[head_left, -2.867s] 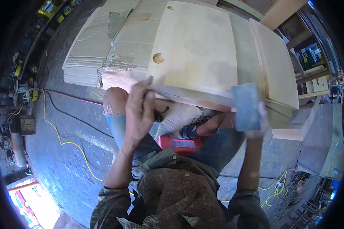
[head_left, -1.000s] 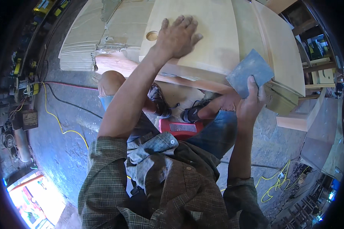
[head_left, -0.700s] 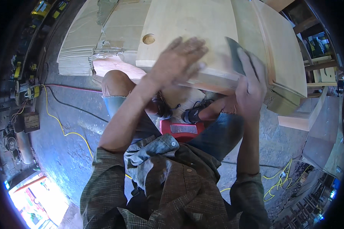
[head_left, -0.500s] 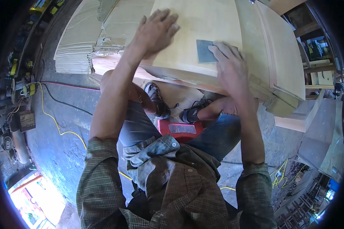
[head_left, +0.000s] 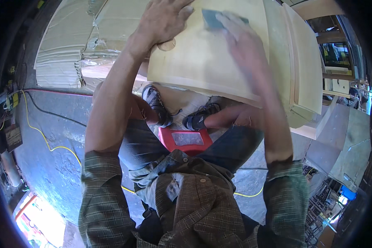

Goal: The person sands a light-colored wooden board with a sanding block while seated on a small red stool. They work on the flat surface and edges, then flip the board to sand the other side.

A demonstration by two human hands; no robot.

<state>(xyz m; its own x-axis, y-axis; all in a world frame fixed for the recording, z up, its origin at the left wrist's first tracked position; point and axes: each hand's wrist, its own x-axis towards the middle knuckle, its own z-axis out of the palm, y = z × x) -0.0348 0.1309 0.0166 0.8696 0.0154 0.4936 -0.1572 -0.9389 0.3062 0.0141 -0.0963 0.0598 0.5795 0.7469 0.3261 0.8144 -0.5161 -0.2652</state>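
Note:
A pale, flat wooden board lies in front of my knees. My right hand, smeared by motion, presses a grey-green sheet of sandpaper against the board's face, toward its far part. The sheet sticks out to the left of the fingers. My left hand rests on the board's left edge, fingers stretched forward and partly cut off by the top of the view. A small rounded pale wooden patch shows just below that palm.
Flattened cardboard lies at the left, under the work. Another pale wooden panel is at the right. A red stool sits between my legs. A yellow cord runs over the floor.
My right hand and the sandpaper have moved forward, away from me. My left hand has come down onto the board's left edge, and the board now sits turned or shifted left.

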